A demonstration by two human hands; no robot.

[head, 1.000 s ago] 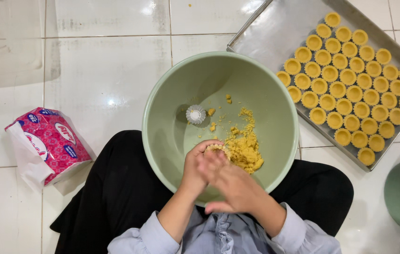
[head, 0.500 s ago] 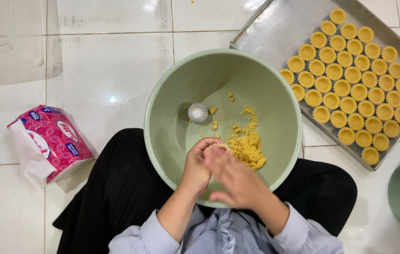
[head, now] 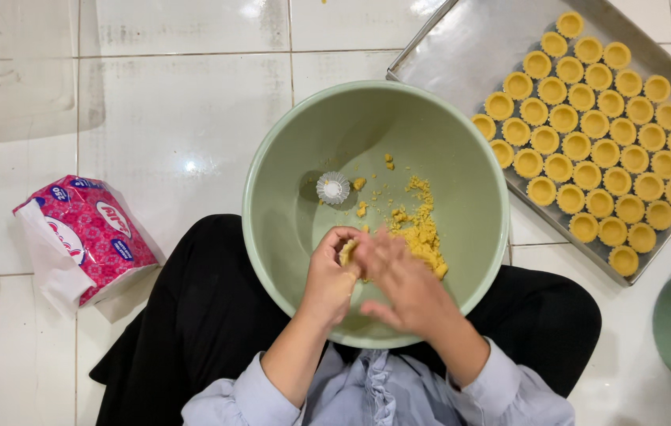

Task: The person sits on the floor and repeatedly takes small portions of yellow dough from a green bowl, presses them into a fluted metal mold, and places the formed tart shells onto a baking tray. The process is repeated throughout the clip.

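Inside the green bowl [head: 288,158], both hands [head: 367,276] press dough [head: 422,237] near its rim.

Tart shells [head: 588,146] ~48; tray [head: 462,47] 1; bowl [head: 288,213] 1; mould [head: 333,188] 1; tissue pack [head: 87,233] 1

From my feed: one soft pink-and-white tissue pack [head: 83,241] with blue oval labels lies tilted on the white tiled floor [head: 170,118], left of the green bowl [head: 288,181], its white open end facing lower left.

Over a pale green bowl [head: 272,197], the left hand [head: 329,280] and right hand [head: 398,280] press yellow dough [head: 418,233]; a fluted tart mould [head: 333,188] lies farther in.
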